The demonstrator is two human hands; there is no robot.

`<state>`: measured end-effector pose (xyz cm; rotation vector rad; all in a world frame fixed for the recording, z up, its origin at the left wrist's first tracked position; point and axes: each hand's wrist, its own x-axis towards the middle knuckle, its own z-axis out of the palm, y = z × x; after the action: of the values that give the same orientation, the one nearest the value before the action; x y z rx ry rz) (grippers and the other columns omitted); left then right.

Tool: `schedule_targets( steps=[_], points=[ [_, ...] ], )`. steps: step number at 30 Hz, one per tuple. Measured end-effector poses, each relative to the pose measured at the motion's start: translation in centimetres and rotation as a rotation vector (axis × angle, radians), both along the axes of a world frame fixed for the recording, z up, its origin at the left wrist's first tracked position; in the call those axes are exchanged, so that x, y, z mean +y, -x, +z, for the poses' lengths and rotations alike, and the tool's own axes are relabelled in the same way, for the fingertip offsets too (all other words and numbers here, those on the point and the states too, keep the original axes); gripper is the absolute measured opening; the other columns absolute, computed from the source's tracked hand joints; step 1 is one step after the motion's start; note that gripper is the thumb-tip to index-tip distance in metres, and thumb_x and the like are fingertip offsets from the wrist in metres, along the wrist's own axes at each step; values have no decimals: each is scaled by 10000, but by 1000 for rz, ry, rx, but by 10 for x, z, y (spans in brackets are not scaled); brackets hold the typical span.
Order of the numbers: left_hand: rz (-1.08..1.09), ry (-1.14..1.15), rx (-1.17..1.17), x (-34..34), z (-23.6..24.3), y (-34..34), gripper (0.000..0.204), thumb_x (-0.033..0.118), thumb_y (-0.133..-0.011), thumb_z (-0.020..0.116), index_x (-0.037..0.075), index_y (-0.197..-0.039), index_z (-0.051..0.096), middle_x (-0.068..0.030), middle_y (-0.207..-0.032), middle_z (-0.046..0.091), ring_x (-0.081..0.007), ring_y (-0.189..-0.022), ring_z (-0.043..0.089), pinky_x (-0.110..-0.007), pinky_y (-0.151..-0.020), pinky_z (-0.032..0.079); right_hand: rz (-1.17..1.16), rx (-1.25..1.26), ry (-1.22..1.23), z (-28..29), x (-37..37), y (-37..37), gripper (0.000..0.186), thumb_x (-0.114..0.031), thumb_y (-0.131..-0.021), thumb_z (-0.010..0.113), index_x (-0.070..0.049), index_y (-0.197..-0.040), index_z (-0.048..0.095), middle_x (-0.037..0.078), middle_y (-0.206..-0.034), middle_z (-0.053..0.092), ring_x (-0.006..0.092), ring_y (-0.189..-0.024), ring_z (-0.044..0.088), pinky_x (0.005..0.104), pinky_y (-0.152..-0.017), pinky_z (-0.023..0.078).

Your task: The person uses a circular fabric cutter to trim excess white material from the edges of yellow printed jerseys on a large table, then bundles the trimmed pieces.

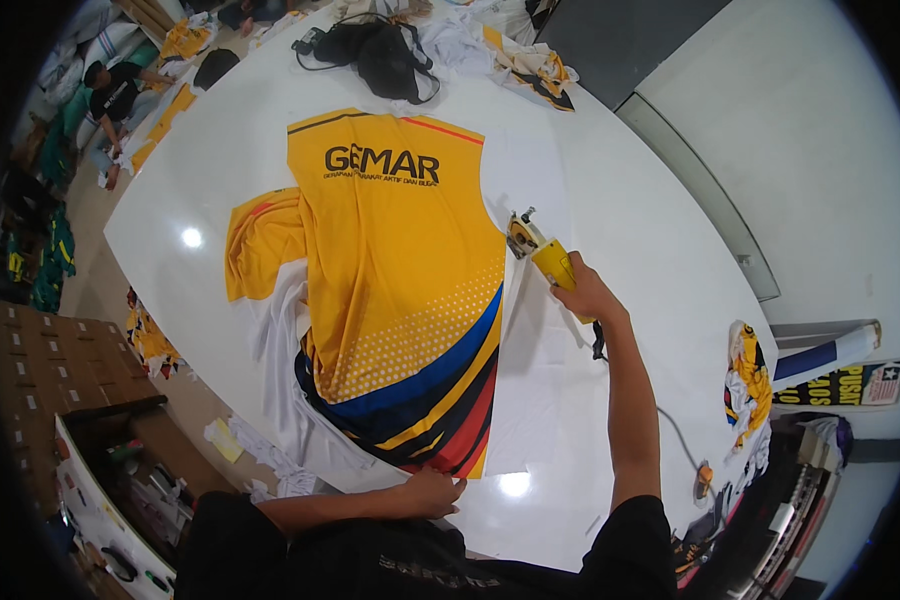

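Observation:
A yellow jersey panel (400,240) with dark lettering, white dots and blue, black and red bands lies on white fabric (540,390) on the white table (170,260). A folded yellow piece (258,240) sticks out at its left. My right hand (585,290) grips a yellow electric cutter (552,260), whose head is held beside the panel's right edge, its cord trailing across the table. My left hand (430,492) is closed at the panel's bottom edge, apparently pinching the fabric.
A black bag (390,62) and fabric heaps (530,70) lie at the far end, another heap (748,380) at the right edge. A person (115,100) sits on the floor at upper left among sacks and cloth. Stacked boxes (60,360) stand at left, a rolled sheet (825,355) at right.

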<state>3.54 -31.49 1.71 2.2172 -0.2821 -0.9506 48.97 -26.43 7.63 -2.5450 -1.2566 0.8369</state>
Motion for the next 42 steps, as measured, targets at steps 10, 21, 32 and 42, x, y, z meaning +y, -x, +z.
schedule_targets(
  steps=[10, 21, 32, 42],
  points=[
    [23, 12, 22, 1, 6, -5, 733, 469, -993, 646, -30, -1501, 476, -344, -1220, 679, -483, -1055, 711, -574, -918, 542, 83, 12, -6, 1, 19, -13, 619, -260, -884, 734, 3, -1355, 431, 309, -1099, 707, 442, -1044, 705, 487, -902, 557],
    [67, 46, -19, -3, -4, 0, 730, 477, -985, 652, -25, -1491, 493, -286, -1057, 724, -469, -1012, 722, -592, -849, 555, 58, -12, -1, -5, 47, 0, 656, -273, -871, 736, 33, -1346, 402, 337, -1141, 695, 469, -1083, 697, 493, -927, 559],
    [56, 42, -46, -4, -8, 2, 722, 451, -985, 654, -25, -1497, 476, -212, -1062, 741, -393, -976, 735, -576, -790, 545, -69, 10, -20, -1, 93, 33, 667, -264, -884, 695, 91, -1358, 388, 354, -1174, 675, 466, -1059, 710, 496, -900, 580],
    [-21, 63, -64, 0, -10, 3, 725, 478, -994, 622, -27, -1497, 487, -227, -1066, 737, -392, -988, 734, -542, -763, 560, -124, -56, -78, -25, 144, 29, 682, -342, -867, 709, 114, -1271, 401, 394, -1152, 665, 498, -1057, 708, 509, -884, 587]
  ],
)
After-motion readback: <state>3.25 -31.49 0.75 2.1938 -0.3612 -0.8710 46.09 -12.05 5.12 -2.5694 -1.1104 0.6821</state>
